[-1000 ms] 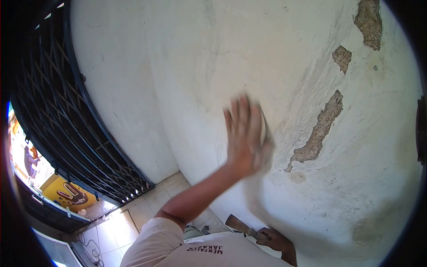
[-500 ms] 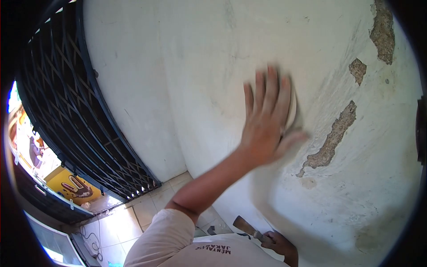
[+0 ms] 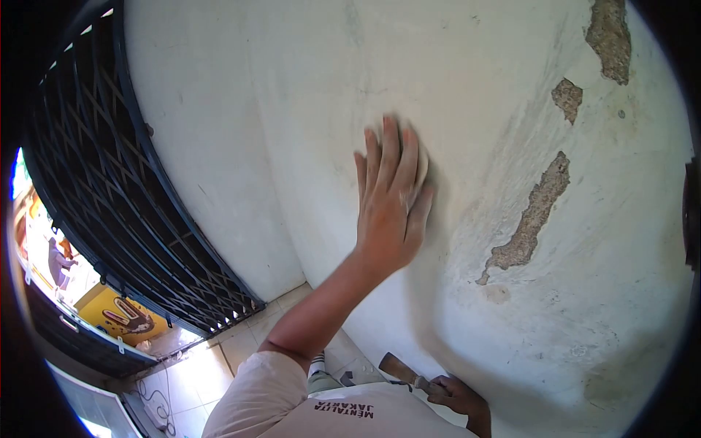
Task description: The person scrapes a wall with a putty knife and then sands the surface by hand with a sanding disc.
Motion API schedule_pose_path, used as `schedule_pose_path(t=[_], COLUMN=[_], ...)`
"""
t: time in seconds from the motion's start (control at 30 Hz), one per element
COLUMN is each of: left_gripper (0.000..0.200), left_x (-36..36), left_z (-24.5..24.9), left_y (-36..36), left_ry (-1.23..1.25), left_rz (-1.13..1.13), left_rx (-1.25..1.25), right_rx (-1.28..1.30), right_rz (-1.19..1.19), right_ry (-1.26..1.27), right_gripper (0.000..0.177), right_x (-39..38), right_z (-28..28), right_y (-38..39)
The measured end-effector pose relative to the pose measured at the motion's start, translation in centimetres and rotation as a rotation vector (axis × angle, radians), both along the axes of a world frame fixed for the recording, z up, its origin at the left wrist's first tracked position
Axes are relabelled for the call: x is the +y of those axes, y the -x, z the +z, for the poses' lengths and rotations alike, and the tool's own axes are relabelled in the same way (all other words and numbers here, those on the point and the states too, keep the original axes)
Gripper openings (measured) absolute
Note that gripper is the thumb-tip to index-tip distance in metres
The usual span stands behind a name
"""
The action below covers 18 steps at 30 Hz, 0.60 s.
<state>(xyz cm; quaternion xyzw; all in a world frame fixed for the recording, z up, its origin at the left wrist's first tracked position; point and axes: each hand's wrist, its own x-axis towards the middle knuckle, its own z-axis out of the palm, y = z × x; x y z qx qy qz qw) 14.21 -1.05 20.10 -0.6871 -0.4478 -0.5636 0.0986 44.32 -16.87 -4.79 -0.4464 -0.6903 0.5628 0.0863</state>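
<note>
My left hand (image 3: 387, 197) lies flat against the white wall, fingers stretched upward and thumb alongside. Under its index-finger side shows the curved edge of a pale flat piece (image 3: 423, 166), pressed to the wall; most of it is hidden by the hand. Pale dust marks the skin near the thumb. Low in the view, my right hand (image 3: 458, 396) is wrapped around the handle of a scraper (image 3: 398, 369), whose broad brownish blade points up and left, close by the wall.
Bare patches of broken plaster (image 3: 529, 219) mark the wall (image 3: 496, 328) to the right of my left hand. A dark folding lattice gate (image 3: 124, 182) stands at the left. Below lie floor tiles (image 3: 190, 379) with a loose cable (image 3: 155, 401). Outside, a person (image 3: 60, 261) is near a yellow panel (image 3: 120, 314).
My left hand has shifted left in the view along the wall, with the pale piece under it, and its thumb has drawn in. My right hand still holds the scraper low down.
</note>
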Motion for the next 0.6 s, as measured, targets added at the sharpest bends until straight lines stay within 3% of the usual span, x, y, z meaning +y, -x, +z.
schedule_pose_path(t=[0.1,0.2,0.43,0.6], left_gripper=[0.072,0.071,0.066,0.064], left_x=[-1.6,-3.1,-0.9,-3.2], left_z=[-6.4,-9.0,0.2,-6.0], left_y=[-1.3,-1.8,-0.3,-1.6], left_ry=[0.071,0.162,-0.016,0.225], left_rz=[-0.024,-0.023,0.074,0.01], left_rx=[0.054,0.065,0.027,0.039], right_rx=[0.014,-0.006,-0.078,-0.097], right_rz=[-0.014,0.008,0.016,0.014], right_ry=[0.002,-0.013,0.049,-0.028], right_gripper=[0.039,0.039,0.04,0.042], right_x=[-0.1,0.0,0.2,0.0], right_z=[0.8,1.1,0.7,0.8], right_y=[0.4,0.5,0.3,0.5])
